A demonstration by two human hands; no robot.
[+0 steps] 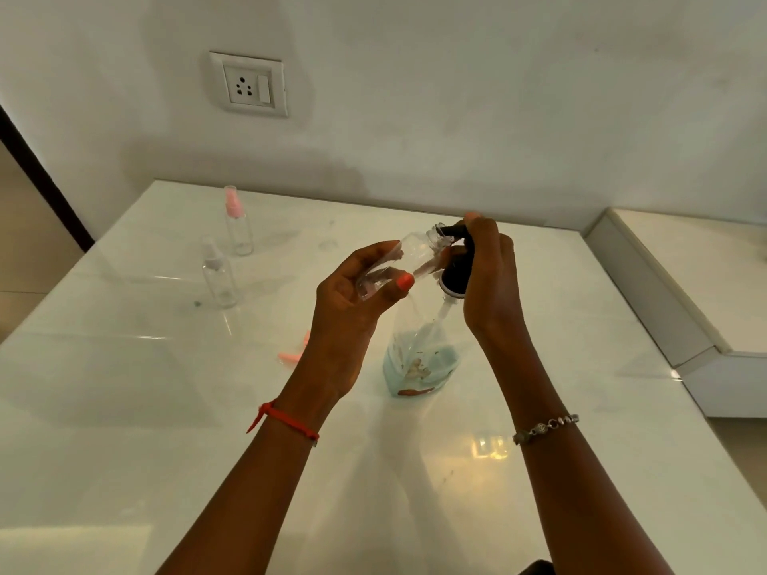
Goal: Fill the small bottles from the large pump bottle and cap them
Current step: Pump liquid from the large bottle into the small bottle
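small clear bottle [404, 263]: uncapped, tilted, mouth right up at the pump nozzle | left hand [352, 300]: wrapped around that bottle, up off the table | right hand [483, 276]: clamped on the black pump head [454, 267] | large pump bottle [421, 354]: standing on white table [166, 388], bit of blue liquid at the bottom | two more capped spray bottles [238, 226] far left, well apart | pink cap [292, 354] lying by left wrist

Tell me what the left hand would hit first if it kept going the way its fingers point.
The left hand, holding the small open bottle tilted up and to the right, would probably push that bottle's mouth into the black pump head that the right hand grips; the two already look nearly touching, though depth is unclear.
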